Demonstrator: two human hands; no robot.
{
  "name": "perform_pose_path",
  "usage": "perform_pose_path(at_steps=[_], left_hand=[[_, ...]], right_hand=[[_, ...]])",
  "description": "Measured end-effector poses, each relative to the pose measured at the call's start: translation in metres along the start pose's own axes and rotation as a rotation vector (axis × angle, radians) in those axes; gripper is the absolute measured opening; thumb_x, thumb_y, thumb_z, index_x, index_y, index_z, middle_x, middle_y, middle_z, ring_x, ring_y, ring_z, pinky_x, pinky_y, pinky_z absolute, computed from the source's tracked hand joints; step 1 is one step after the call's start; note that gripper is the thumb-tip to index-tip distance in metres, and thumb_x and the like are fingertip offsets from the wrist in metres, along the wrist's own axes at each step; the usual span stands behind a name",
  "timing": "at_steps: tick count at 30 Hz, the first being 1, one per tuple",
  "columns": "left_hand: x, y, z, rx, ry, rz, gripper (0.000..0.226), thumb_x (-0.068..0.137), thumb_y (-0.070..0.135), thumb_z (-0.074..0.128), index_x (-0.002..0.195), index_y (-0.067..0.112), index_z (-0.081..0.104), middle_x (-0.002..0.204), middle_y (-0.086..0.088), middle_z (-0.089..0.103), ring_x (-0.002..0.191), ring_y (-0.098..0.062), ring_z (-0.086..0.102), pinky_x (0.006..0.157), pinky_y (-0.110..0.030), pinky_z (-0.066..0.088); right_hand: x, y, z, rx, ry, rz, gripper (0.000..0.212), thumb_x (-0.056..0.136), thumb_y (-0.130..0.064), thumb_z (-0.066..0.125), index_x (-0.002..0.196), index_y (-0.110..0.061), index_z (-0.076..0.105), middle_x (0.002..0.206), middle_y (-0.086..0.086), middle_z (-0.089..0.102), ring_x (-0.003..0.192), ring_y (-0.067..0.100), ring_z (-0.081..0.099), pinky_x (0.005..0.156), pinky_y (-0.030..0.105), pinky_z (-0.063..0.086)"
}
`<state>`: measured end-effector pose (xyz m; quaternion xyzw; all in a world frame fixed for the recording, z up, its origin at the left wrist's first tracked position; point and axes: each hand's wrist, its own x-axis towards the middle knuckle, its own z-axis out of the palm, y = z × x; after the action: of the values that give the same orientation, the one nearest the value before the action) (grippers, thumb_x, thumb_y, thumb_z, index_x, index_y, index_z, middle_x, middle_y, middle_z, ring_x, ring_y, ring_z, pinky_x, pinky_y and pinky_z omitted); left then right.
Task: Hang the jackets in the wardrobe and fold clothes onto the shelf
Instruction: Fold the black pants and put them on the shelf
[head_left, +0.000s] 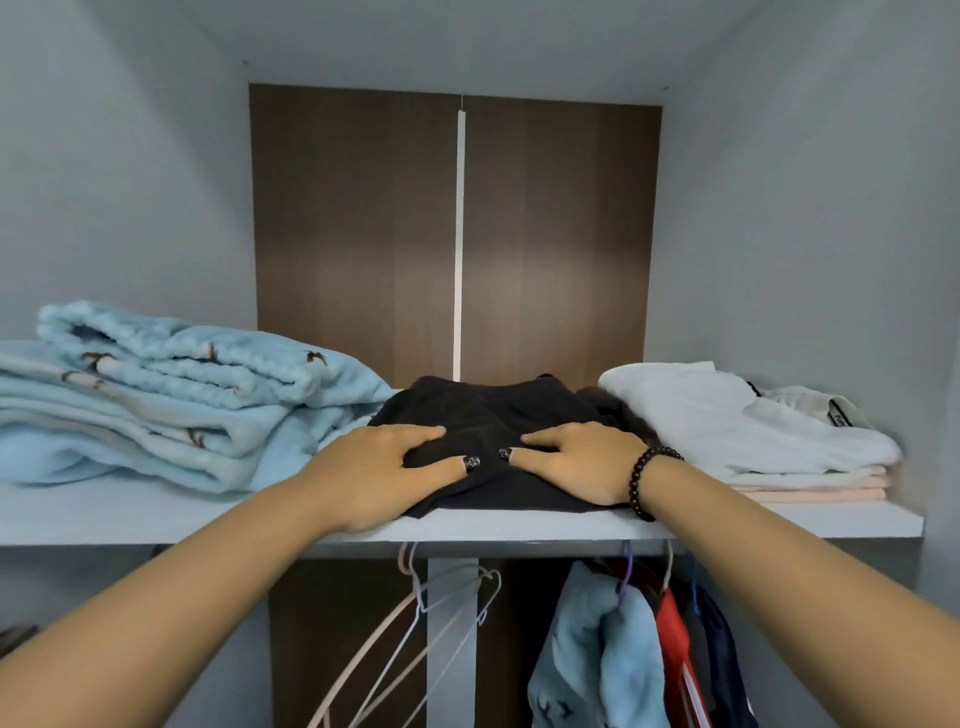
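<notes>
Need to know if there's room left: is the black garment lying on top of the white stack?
No, the black garment lies directly on the shelf, under both hands, between the light blue stack and the white stack.

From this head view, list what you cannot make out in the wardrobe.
- Black folded garment: its type; the left hand and right hand press flat on its front.
- White folded pile: the small label's print is too small to read.
- Hanging rail: hidden behind the shelf edge; only hook tops show.
- Clothes on hangers: cut off by the bottom edge and crossed by the right forearm.
- Empty hangers: count unclear, they overlap.
</notes>
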<state>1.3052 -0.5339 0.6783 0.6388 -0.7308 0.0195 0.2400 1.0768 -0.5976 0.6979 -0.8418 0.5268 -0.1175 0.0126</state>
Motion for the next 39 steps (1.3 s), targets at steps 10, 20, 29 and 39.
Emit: perform_pose_path(at_steps=[10, 20, 29, 39], left_hand=[[-0.063, 0.015, 0.012, 0.032, 0.244, -0.057, 0.054, 0.098, 0.048, 0.037, 0.148, 0.028, 0.034, 0.157, 0.003, 0.029, 0.146, -0.013, 0.020, 0.118, -0.033, 0.022], [-0.174, 0.025, -0.009, 0.075, 0.196, -0.171, 0.052, 0.100, 0.029, 0.042, 0.150, 0.029, 0.030, 0.148, -0.001, 0.045, 0.133, -0.018, 0.043, 0.106, -0.028, 0.034], [-0.299, 0.033, -0.037, 0.144, 0.142, -0.228, 0.054, 0.098, 0.037, 0.046, 0.149, 0.033, 0.030, 0.144, 0.004, 0.049, 0.114, -0.016, 0.058, 0.098, -0.024, 0.038], [-0.516, 0.047, -0.056, 0.102, 0.031, -0.407, 0.048, 0.099, 0.034, 0.047, 0.146, 0.029, 0.036, 0.156, 0.009, 0.032, 0.142, -0.008, 0.031, 0.113, -0.022, 0.025]], right_hand=[[-0.059, -0.008, 0.027, 0.238, 0.428, -0.268, 0.030, 0.095, -0.035, 0.048, 0.120, -0.026, 0.063, 0.115, -0.008, 0.066, 0.101, 0.010, 0.060, 0.078, 0.021, 0.045], [-0.135, -0.052, 0.054, 0.428, 0.344, -0.407, 0.038, 0.093, -0.030, 0.053, 0.131, -0.025, 0.055, 0.145, -0.012, 0.042, 0.111, 0.000, 0.051, 0.108, 0.027, 0.037], [-0.216, -0.112, 0.082, 0.480, 0.220, -0.435, 0.037, 0.093, -0.031, 0.053, 0.130, -0.029, 0.054, 0.143, -0.014, 0.043, 0.116, 0.001, 0.046, 0.097, 0.011, 0.029], [-0.369, -0.214, 0.138, 0.576, 0.008, -0.489, 0.037, 0.092, -0.029, 0.057, 0.129, -0.025, 0.055, 0.141, -0.010, 0.046, 0.129, 0.006, 0.041, 0.105, 0.020, 0.035]])
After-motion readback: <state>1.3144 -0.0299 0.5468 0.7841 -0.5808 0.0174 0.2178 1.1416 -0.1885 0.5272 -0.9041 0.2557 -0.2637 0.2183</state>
